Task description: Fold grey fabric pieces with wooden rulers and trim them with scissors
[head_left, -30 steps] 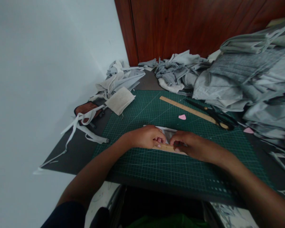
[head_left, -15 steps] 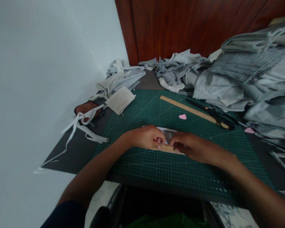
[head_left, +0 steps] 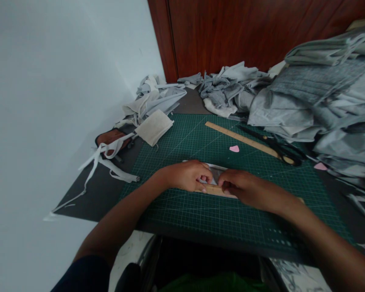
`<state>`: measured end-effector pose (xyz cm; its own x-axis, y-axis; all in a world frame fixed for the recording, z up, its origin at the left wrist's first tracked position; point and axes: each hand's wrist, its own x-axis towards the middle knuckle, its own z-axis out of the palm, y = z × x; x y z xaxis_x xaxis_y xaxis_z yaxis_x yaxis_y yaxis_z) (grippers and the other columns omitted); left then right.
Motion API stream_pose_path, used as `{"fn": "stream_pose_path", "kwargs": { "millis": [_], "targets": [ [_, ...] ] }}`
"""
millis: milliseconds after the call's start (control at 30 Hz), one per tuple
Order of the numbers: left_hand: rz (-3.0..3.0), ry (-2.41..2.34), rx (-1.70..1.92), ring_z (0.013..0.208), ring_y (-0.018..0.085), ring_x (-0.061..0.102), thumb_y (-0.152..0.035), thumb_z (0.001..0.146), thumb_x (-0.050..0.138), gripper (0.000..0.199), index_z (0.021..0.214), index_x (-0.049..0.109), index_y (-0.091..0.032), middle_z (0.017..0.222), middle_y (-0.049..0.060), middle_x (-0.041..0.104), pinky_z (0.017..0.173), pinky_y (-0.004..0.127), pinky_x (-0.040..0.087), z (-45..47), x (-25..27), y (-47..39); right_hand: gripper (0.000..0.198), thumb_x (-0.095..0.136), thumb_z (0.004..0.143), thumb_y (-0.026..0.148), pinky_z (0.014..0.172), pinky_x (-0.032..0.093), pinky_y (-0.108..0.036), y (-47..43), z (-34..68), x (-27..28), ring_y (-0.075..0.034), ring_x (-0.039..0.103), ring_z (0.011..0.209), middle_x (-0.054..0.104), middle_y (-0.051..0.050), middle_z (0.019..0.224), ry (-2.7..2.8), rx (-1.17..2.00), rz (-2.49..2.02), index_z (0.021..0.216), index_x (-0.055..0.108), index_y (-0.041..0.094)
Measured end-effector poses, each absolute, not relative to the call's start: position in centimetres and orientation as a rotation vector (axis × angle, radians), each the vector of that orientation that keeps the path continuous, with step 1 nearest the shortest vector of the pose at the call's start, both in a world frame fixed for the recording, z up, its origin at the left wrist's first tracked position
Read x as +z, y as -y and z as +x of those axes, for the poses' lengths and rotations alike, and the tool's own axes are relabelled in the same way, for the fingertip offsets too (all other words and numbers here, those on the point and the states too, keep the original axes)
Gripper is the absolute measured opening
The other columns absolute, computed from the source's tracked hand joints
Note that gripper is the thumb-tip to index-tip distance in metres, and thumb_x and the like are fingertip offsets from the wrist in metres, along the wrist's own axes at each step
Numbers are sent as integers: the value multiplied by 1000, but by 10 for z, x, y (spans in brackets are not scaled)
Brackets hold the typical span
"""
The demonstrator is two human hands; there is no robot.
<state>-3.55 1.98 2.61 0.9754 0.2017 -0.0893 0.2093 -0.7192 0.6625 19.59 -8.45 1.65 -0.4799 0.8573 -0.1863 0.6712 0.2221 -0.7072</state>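
Note:
My left hand [head_left: 190, 175] is closed, its fingers curled and the thumb pressed on a short wooden ruler [head_left: 213, 189]. From the other side, my right hand [head_left: 241, 185] is closed on the ruler, with its fingertips at the upper edge. Under the ruler lies a small piece of pale grey fabric [head_left: 215, 173], showing above it and as a thin strip below. My hands partly cover both the ruler and the fabric, so the ends are hidden.
A green cutting mat [head_left: 182, 215] covers the table. Beyond my hands lie a long wooden ruler [head_left: 241, 138], black scissors [head_left: 278, 149] and a pink chalk-like piece [head_left: 234, 149]. Grey fabric [head_left: 292, 101] is heaped at right; a beige square [head_left: 155, 127] and scraps lie at left.
Hardly anything differs. Both hands stay at the small ruler and fabric, with only a slight shift of the fingers.

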Motion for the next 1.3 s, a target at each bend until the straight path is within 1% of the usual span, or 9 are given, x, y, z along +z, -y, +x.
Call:
{"fn": "stream_pose_path", "kwargs": {
  "millis": [67, 200, 367, 500, 733, 933, 1133, 1300],
  "targets": [
    [2406, -276, -23, 78, 13, 56, -12, 77, 86, 24, 94, 70, -17, 82, -3, 61, 71, 23, 40, -36, 25, -20, 23, 53, 87, 5, 76, 42, -29, 85, 195, 15, -19, 62, 87, 68, -2, 94, 2245, 1082, -1453, 94, 67, 23],
    [2398, -291, -31, 82, 13, 58, -6, 79, 83, 24, 96, 70, -17, 88, -2, 63, 75, 23, 40, -35, 26, -19, 23, 51, 88, 5, 76, 42, -29, 85, 194, 15, -19, 63, 86, 69, -3, 93, 2253, 1052, -1436, 93, 67, 22],
    [2355, -326, -67, 75, 12, 57, -6, 81, 78, 17, 90, 70, -18, 80, -3, 62, 69, 23, 39, -34, 29, -18, 16, 53, 90, 11, 73, 42, -30, 86, 194, 19, -20, 64, 83, 70, -4, 89, 2252, 1015, -1523, 87, 65, 21],
    [2377, -364, -62, 74, 12, 58, -9, 79, 80, 15, 86, 71, -18, 79, -4, 64, 66, 24, 37, -35, 27, -20, 16, 54, 92, 13, 74, 43, -30, 88, 195, 19, -21, 65, 85, 72, -5, 92, 2256, 1013, -1516, 90, 67, 22],
    [2338, -346, -80, 72, 12, 60, -10, 80, 78, 13, 87, 72, -18, 78, -3, 67, 67, 24, 39, -35, 24, -24, 17, 54, 89, 12, 73, 41, -30, 86, 197, 13, -19, 63, 82, 70, -3, 92, 2258, 1033, -1513, 90, 67, 23],
    [2326, -333, -96, 68, 11, 58, -9, 79, 78, 11, 82, 71, -18, 73, -4, 64, 64, 24, 37, -34, 26, -24, 18, 54, 89, 11, 73, 41, -29, 85, 198, 15, -18, 63, 82, 70, -2, 92, 2260, 1053, -1499, 92, 67, 23],
    [2318, -329, -91, 66, 9, 56, -12, 79, 79, 10, 80, 70, -18, 73, -5, 64, 62, 23, 36, -35, 28, -24, 16, 55, 89, 11, 72, 42, -29, 85, 197, 18, -18, 63, 81, 70, -3, 90, 2284, 1055, -1486, 91, 67, 22],
    [2325, -353, -109, 65, 9, 56, -11, 76, 80, 13, 79, 70, -17, 71, -6, 62, 60, 22, 35, -35, 28, -23, 16, 55, 90, 12, 73, 43, -29, 86, 196, 19, -19, 64, 84, 72, -4, 95, 2268, 1056, -1515, 91, 68, 22]
  ]
}}
